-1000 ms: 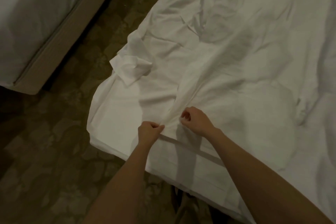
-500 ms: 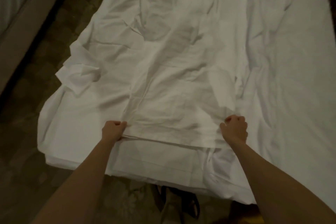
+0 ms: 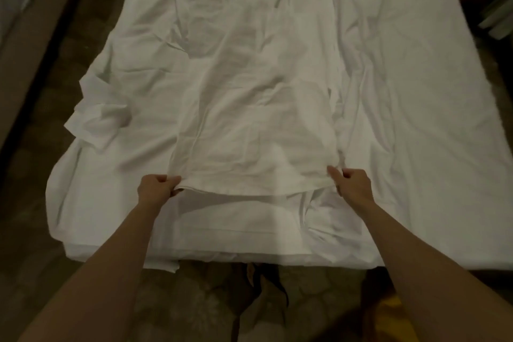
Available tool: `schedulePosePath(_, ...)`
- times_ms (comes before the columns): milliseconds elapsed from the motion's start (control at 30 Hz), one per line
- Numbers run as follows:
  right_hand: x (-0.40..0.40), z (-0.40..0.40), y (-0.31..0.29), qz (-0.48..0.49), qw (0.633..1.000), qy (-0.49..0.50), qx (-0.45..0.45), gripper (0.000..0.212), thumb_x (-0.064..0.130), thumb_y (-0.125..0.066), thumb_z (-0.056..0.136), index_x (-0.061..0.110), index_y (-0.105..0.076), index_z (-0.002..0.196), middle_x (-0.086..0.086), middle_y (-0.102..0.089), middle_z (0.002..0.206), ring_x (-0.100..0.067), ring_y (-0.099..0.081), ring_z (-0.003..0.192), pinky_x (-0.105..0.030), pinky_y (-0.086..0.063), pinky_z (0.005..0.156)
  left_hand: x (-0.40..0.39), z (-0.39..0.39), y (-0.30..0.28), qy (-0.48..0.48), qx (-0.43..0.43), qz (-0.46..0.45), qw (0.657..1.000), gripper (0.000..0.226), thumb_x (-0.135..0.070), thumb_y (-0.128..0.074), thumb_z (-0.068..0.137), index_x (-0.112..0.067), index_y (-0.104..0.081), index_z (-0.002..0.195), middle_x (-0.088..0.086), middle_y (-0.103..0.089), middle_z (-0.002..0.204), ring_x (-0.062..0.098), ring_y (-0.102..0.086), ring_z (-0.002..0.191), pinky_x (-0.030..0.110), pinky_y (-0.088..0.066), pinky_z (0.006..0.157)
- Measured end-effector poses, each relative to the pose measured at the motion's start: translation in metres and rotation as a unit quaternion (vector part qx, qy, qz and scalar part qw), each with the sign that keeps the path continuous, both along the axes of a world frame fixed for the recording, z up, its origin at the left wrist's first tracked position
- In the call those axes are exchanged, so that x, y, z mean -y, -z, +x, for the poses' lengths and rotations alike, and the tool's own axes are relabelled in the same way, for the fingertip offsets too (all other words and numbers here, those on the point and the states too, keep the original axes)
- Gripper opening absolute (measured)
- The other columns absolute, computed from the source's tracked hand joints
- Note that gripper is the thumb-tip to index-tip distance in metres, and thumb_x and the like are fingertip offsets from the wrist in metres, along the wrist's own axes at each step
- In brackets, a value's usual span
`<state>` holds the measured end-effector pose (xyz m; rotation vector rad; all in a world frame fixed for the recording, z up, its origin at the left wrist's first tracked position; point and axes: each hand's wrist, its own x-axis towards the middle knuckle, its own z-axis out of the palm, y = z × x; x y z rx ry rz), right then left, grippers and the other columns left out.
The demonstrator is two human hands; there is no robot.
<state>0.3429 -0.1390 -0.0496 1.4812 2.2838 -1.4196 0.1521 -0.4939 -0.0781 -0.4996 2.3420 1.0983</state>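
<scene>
At far left a second bed [image 3: 25, 22] borders the patterned carpet [image 3: 36, 164]. A crumpled corner [image 3: 97, 125] of bedding lies at the main bed's left edge. The left hand [image 3: 156, 189] has its grip curled tight, pinching the near hem of the white sheet [image 3: 255, 141], which lies wrinkled along the middle of the bed [image 3: 430, 133]. The right hand [image 3: 354, 184] pinches the same hem's other end, its grip likewise curled.
</scene>
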Motion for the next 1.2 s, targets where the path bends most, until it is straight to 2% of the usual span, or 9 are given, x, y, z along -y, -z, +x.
schedulePosePath(133, 0.009, 0.025, -0.003, 0.054, 0.997, 0.056, -0.026, 0.049, 0.036, -0.056, 0.095, 0.007, -0.053, 0.055, -0.006, -0.051, 0.054, -0.019, -0.048, 0.054, -0.028, -0.036, 0.054, 0.02, 0.006, -0.009, 0.013, 0.004, 0.042, 0.999, 0.029, -0.013, -0.077, 0.08, 0.008, -0.068, 0.098, 0.017, -0.069, 0.089, 0.024, -0.066, 0.071, 0.039, -0.054, 0.087)
schedulePosePath(333, 0.03, 0.051, 0.013, 0.03, 0.993, 0.041, 0.108, 0.044, 0.036, -0.047, 0.098, -0.001, -0.07, 0.088, -0.014, -0.068, 0.082, -0.026, -0.058, 0.076, -0.028, -0.037, 0.064, 0.028, 0.036, -0.004, 0.04, 0.042, -0.003, 0.998, 0.047, -0.001, -0.072, 0.083, 0.013, -0.054, 0.124, 0.021, -0.059, 0.11, 0.034, -0.064, 0.084, 0.038, -0.056, 0.08)
schedulePosePath(433, 0.022, 0.042, 0.013, 0.042, 0.981, 0.015, 0.186, 0.041, 0.036, -0.051, 0.096, -0.001, -0.067, 0.102, -0.015, -0.067, 0.095, -0.032, -0.062, 0.09, -0.028, -0.042, 0.071, 0.032, 0.027, -0.003, 0.093, 0.114, -0.039, 0.988, 0.027, -0.002, -0.071, 0.082, 0.007, -0.063, 0.106, 0.02, -0.064, 0.098, 0.026, -0.062, 0.074, 0.032, -0.055, 0.064)
schedulePosePath(533, 0.013, 0.012, 0.0, 0.117, 0.969, 0.024, 0.218, 0.039, 0.036, -0.061, 0.089, 0.001, -0.062, 0.107, -0.016, -0.065, 0.103, -0.032, -0.062, 0.093, -0.03, -0.043, 0.07, 0.025, -0.006, -0.008, 0.112, 0.143, -0.061, 0.982, 0.019, -0.012, -0.074, 0.081, -0.003, -0.065, 0.094, 0.018, -0.064, 0.094, 0.029, -0.061, 0.085, 0.032, -0.047, 0.069)
schedulePosePath(667, 0.009, -0.063, -0.007, 0.137, 0.973, 0.029, 0.183, 0.037, 0.031, -0.059, 0.089, 0.003, -0.057, 0.113, -0.016, -0.064, 0.108, -0.034, -0.061, 0.098, -0.036, -0.046, 0.077, -0.007, -0.07, -0.012, 0.089, 0.111, 0.006, 0.99, 0.023, -0.016, -0.069, 0.087, 0.001, -0.068, 0.102, 0.013, -0.061, 0.078, 0.019, -0.052, 0.059, 0.021, -0.04, 0.053)
schedulePosePath(933, 0.046, -0.24, -0.007, 0.1, 0.989, -0.081, 0.075, 0.024, 0.028, -0.055, 0.09, 0.011, -0.057, 0.105, -0.011, -0.064, 0.109, -0.029, -0.06, 0.099, -0.034, -0.043, 0.08, -0.082, -0.165, -0.009, 0.099, 0.076, 0.073, 0.99, 0.026, -0.017, -0.065, 0.088, -0.011, -0.055, 0.111, 0.014, -0.068, 0.095, 0.015, -0.059, 0.062, 0.023, -0.042, 0.054)
schedulePosePath(1033, 0.057, -0.296, -0.005, 0.11, 0.983, -0.145, 0.02, 0.025, 0.028, -0.054, 0.091, 0.011, -0.055, 0.109, -0.008, -0.059, 0.114, -0.027, -0.057, 0.103, -0.036, -0.044, 0.086, -0.108, -0.187, -0.003, 0.135, 0.092, 0.078, 0.984, 0.013, -0.023, -0.062, 0.091, -0.012, -0.058, 0.094, 0.011, -0.065, 0.081, 0.022, -0.059, 0.067, 0.025, -0.04, 0.053)
schedulePosePath(1100, 0.062, -0.327, -0.004, 0.118, 0.976, -0.182, -0.012, 0.029, 0.029, -0.054, 0.092, 0.011, -0.053, 0.115, -0.006, -0.054, 0.12, -0.025, -0.056, 0.104, -0.033, -0.043, 0.086, -0.12, -0.201, 0.003, 0.149, 0.12, 0.069, 0.979, 0.025, -0.03, -0.056, 0.094, -0.012, -0.058, 0.078, 0.008, -0.059, 0.072, 0.021, -0.053, 0.061, 0.027, -0.04, 0.058)
schedulePosePath(1200, 0.063, -0.363, 0.002, 0.123, 0.972, -0.193, -0.059, 0.028, 0.028, -0.055, 0.092, 0.012, -0.053, 0.116, -0.004, -0.048, 0.125, -0.022, -0.057, 0.1, -0.031, -0.045, 0.083, -0.137, -0.22, 0.008, 0.136, 0.169, 0.068, 0.974, 0.034, -0.036, -0.047, 0.097, -0.01, -0.061, 0.081, 0.008, -0.061, 0.08, 0.023, -0.054, 0.068, 0.027, -0.04, 0.063)
